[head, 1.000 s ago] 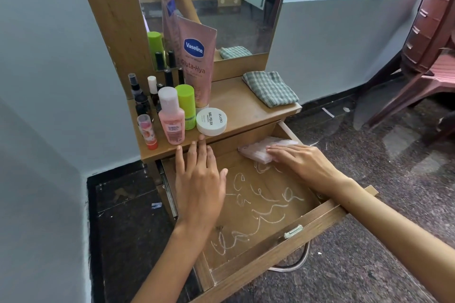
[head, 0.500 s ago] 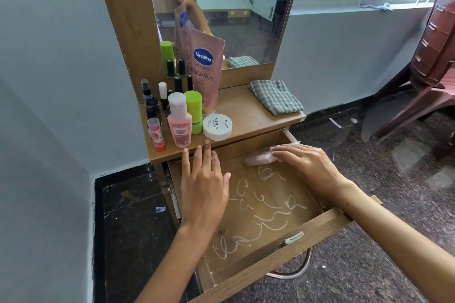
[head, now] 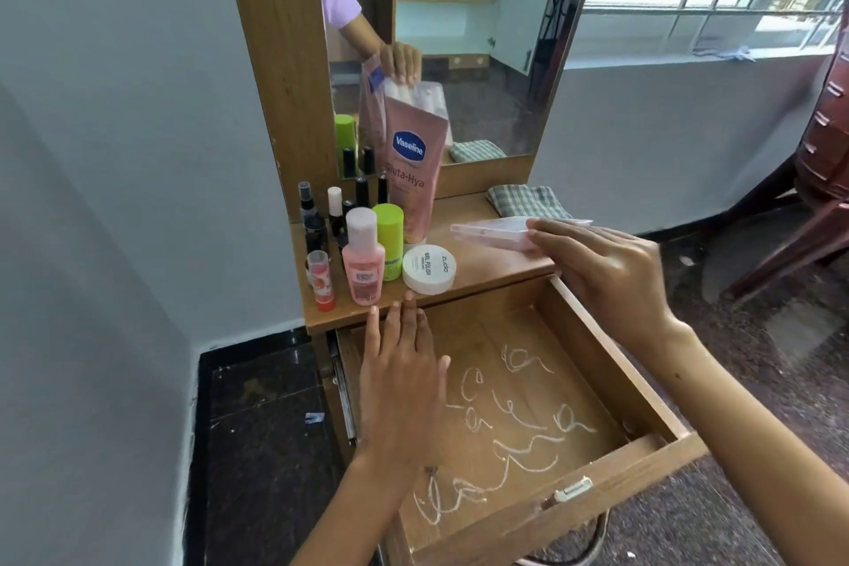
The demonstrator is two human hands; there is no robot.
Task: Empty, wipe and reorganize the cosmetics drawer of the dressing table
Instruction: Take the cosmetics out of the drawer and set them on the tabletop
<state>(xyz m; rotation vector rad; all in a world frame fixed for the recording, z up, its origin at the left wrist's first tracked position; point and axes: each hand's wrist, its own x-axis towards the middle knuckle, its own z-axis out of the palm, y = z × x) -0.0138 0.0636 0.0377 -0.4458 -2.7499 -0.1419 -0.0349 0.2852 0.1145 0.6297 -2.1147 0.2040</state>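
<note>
Right hand (head: 611, 276) clasping a flat clear plastic case (head: 494, 234) above the wooden bench (head: 482, 276), left hand (head: 399, 381) flat, fingers spread, holding nothing, in the open wooden drawer (head: 597, 358) smeared with white squiggles

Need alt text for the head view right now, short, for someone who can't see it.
The right hand holds a clear plastic case above the dressing table top, while the left hand lies flat in the open drawer, empty except for white squiggly smears. Bottles crowd the top's left side.
</note>
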